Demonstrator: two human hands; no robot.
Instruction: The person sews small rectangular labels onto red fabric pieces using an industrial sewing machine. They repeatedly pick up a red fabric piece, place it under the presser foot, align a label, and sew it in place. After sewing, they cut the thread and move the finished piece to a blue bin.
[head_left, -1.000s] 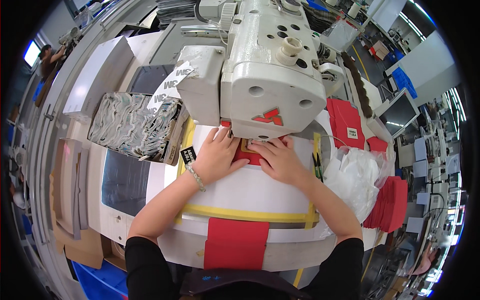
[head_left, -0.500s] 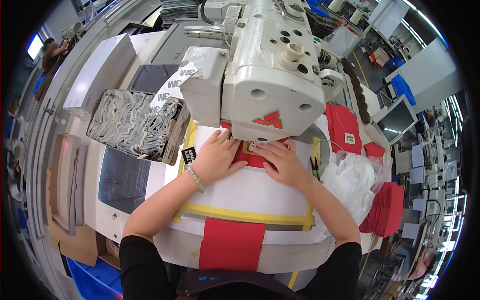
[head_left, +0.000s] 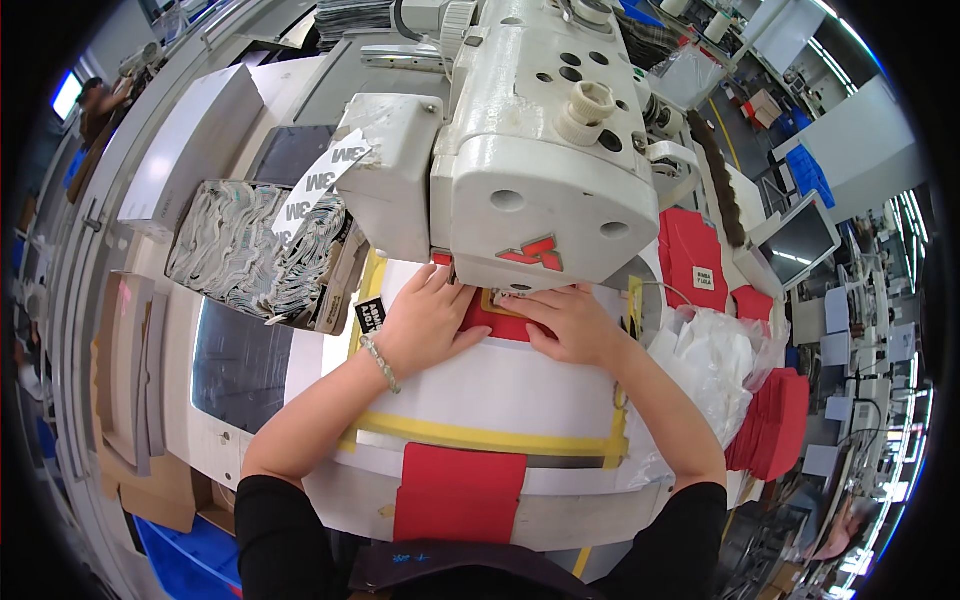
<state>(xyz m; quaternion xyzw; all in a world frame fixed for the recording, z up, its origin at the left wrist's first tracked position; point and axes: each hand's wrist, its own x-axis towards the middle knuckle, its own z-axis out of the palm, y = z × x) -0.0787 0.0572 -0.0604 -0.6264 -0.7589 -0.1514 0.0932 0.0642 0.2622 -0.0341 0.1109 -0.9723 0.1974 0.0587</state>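
Machine in the head view: the white sewing machine (head_left: 550, 180) overhangs my work and hides its far edge.
Strips: left of the machine, folded whitish strips (head_left: 225, 240) fill an open carton (head_left: 347, 285); a long white box (head_left: 185, 150) lies beyond them.
Reds: a red stack (head_left: 692, 260) lies just right of the machine; a thicker red pile (head_left: 775, 425) is farther right and nearer me.
Bag: a clear plastic bag (head_left: 705, 360) lies between them, right of the machine.
Sheet: a white sheet (head_left: 480, 395), edged with yellow tape, spreads in front of the machine; nearer me lies a red panel (head_left: 460, 492).
Workpiece: a red piece (head_left: 508, 327) sits directly beneath the machine's front, between my hands.
Left hand: my left hand (head_left: 422, 320) is flat, fingers close together, thumb apart, reaching the red.
Right hand: my right hand (head_left: 575, 325) angles inward, fingers together, thumb apart; I cannot tell how hard it presses.
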